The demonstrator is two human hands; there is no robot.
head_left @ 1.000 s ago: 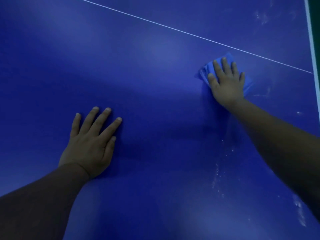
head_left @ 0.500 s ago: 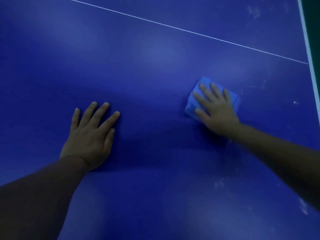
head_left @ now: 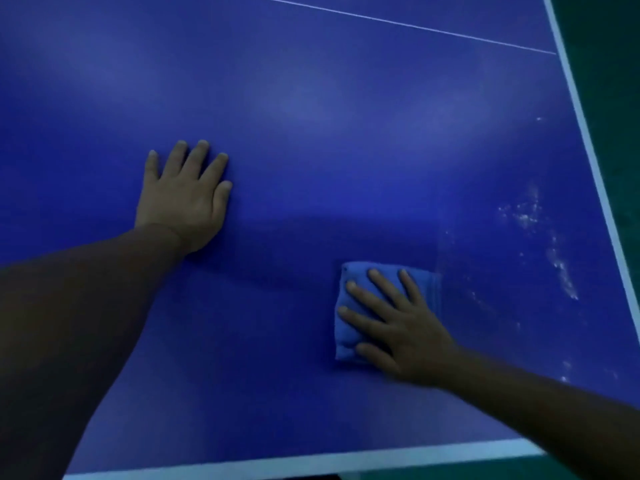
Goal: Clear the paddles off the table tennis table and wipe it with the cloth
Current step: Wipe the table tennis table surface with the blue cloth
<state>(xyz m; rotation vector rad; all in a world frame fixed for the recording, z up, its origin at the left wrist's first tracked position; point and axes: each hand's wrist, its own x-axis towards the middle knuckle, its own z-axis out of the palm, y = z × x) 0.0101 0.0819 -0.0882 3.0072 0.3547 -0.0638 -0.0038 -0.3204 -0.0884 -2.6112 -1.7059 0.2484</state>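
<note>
The blue table tennis table (head_left: 329, 140) fills the view. A folded light-blue cloth (head_left: 349, 327) lies on it near the front edge, right of centre. My right hand (head_left: 398, 323) presses flat on the cloth with straight, spread fingers. My left hand (head_left: 183, 199) rests flat on the bare table surface to the left, fingers straight. No paddles are in view.
A thin white centre line (head_left: 415, 27) crosses the far part of the table. White border stripes mark the right edge (head_left: 588, 150) and the front edge (head_left: 311, 460). Whitish smudges (head_left: 530, 216) speckle the surface near the right edge. Dark green floor (head_left: 616, 98) lies beyond.
My right hand slid the cloth from near the centre line back toward the front edge. The view shifted down, so the front edge now shows. My left hand stayed flat in place.
</note>
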